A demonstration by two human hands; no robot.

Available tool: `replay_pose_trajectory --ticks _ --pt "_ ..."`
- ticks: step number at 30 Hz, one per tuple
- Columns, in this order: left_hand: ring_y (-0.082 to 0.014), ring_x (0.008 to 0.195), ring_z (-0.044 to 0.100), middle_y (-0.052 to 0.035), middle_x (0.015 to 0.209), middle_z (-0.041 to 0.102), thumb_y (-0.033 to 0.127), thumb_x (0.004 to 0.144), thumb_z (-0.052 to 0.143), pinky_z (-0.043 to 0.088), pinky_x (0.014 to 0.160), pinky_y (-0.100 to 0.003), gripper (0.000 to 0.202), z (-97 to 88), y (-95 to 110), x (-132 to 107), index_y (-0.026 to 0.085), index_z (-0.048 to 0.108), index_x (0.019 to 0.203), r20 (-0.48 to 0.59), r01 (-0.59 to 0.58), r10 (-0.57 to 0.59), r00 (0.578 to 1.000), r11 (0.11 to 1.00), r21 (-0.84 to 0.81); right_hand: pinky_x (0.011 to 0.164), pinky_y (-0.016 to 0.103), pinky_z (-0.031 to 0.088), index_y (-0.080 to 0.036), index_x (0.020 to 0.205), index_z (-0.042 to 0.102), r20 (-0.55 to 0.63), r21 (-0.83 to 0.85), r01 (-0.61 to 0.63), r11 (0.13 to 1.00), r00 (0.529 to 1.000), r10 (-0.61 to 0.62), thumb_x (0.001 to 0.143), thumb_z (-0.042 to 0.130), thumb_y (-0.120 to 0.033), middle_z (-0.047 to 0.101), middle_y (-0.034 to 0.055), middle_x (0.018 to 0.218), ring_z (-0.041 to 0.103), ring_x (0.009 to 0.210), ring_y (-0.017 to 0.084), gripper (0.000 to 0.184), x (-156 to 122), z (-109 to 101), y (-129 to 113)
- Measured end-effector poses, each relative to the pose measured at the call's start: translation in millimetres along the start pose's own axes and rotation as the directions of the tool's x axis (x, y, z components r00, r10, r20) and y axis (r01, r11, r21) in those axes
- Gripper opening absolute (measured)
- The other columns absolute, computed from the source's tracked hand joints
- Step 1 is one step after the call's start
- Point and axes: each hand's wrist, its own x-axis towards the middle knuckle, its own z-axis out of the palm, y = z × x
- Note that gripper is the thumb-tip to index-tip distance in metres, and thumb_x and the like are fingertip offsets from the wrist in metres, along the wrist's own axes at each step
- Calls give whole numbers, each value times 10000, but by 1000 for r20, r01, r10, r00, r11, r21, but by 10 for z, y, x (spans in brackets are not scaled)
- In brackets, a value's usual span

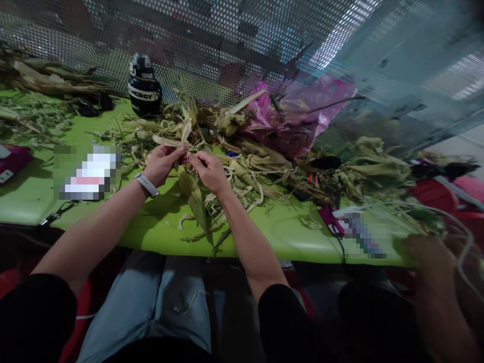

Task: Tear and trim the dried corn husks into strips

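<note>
My left hand [163, 162], with a grey watch on its wrist, and my right hand [208, 170] meet above the green table [159, 229]. Both pinch the top of a dried corn husk [194, 196], whose long green-yellow leaves hang down between my forearms toward the table's front edge. The fingers of each hand are curled shut around the husk's upper end, just in front of a big heap of husks [242, 151].
A black bottle [143, 91] stands at the back by a perforated metal screen. A pink plastic bag [298, 118] lies behind the heap. More husks are piled at far left. Another person's hand [427, 252] and white cable are at the right.
</note>
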Motion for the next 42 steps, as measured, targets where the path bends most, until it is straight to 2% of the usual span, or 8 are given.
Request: replay_pose_trajectory --ticks 6,10,13,18,27,35,40,42 --pt "-144 670 653 -33 724 686 453 787 732 525 681 -276 300 -14 26 27 168 643 817 68 188 -179 982 967 -173 551 266 329 -210 651 516 -138 70 -91 993 985 100 805 562 -712 431 -48 536 393 533 99 527 18 -56 61" --pt "-202 926 709 -58 868 752 460 790 728 540 807 -303 314 -26 38 30 177 659 910 68 152 -140 988 965 -213 554 259 383 -223 696 509 -270 211 -229 950 921 282 787 558 -741 458 -50 536 451 533 107 528 58 -77 155" --pt "-209 1009 699 -66 927 767 427 723 803 533 852 -296 334 -13 28 5 177 691 913 65 90 -79 995 977 -195 594 267 438 -210 703 535 -148 241 -294 925 931 335 778 555 -750 528 -26 593 518 586 119 546 59 -10 176" --pt "-215 927 705 -89 932 767 478 679 826 553 796 -314 373 5 -20 -24 159 720 839 72 52 -43 996 990 -129 634 272 480 -208 747 539 148 289 -235 928 969 199 716 588 -787 579 -30 628 553 591 115 582 23 119 111" --pt "-181 871 700 -59 853 749 354 677 835 542 766 -276 311 -11 7 2 159 713 886 -11 26 -28 1000 992 -123 605 273 419 -226 725 506 189 151 -100 984 979 70 826 475 -763 508 -42 549 469 539 116 547 19 117 114" --pt "-158 895 677 -37 934 734 318 604 870 508 831 -285 398 -43 -18 32 166 698 929 -74 -9 0 997 992 -127 758 315 429 -221 746 556 -20 -175 57 983 998 -61 908 496 -601 553 9 684 512 714 167 418 -68 119 16" --pt "-167 837 648 -37 832 713 368 650 825 503 781 -279 319 -21 42 5 151 730 863 58 31 -30 998 999 -29 899 332 432 -219 832 607 -375 -145 12 989 925 -66 923 493 -564 586 58 889 543 951 198 374 -72 -35 -79" --pt "-160 769 626 -23 751 686 381 645 827 494 727 -266 319 5 75 -33 152 725 842 127 23 -33 991 997 78 899 321 444 -215 837 603 -410 -75 -20 997 912 -12 923 478 -572 589 57 915 545 988 193 388 -24 -83 -30"
